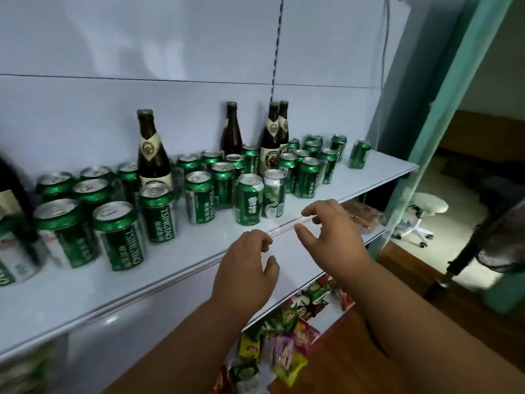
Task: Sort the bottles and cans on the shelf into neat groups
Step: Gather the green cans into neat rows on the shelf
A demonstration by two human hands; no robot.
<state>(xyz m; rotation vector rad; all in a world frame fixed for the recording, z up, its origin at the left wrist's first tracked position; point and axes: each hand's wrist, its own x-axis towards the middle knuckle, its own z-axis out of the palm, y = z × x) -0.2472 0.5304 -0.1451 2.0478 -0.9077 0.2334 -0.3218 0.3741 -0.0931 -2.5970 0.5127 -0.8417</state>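
Note:
A white shelf (181, 251) carries several green beer cans and brown bottles, mixed together. A tall brown bottle (153, 155) stands among the cans at the left. Three more brown bottles (272, 137) stand at the back right. A green can (248, 200) and a paler can (274, 194) stand nearest my hands. One can (360, 154) stands alone at the far right. My left hand (247, 268) hovers just in front of the shelf edge, fingers curled and apart, holding nothing. My right hand (332, 231) is beside it, fingers spread, empty.
A lower shelf (306, 268) juts out under my hands, with snack packets (284, 331) below it. A dark bottle (17, 200) is blurred at the left edge. At the right are a green frame (443, 115), a white stool (423, 211) and a fan (500, 240).

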